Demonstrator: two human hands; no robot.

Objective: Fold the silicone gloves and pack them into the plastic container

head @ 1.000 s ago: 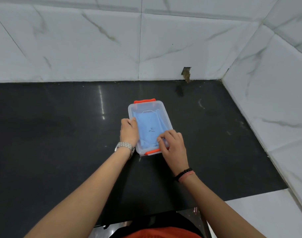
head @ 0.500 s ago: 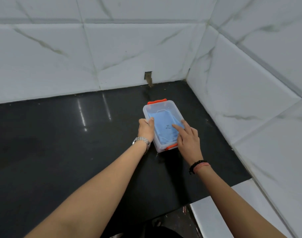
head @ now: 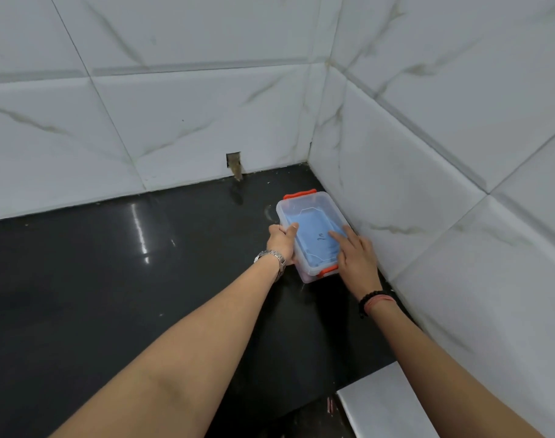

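Observation:
A clear plastic container (head: 304,206) with orange latches at both ends sits on the black counter, close against the right tiled wall. Its lid is on, and the folded blue silicone gloves (head: 311,227) show through it. My left hand (head: 282,241) grips the container's left side, thumb over the lid edge. My right hand (head: 355,256) lies flat on the lid's right part, fingers spread and pointing away from me.
The black counter (head: 127,279) runs left and toward me. White marble tile walls meet in a corner behind the container, with a small hole (head: 234,162) at the back wall's base. A white tile ledge (head: 383,403) sits at the near right.
The container, held by both hands, has slid right across the counter to the right wall. My view has turned toward the corner.

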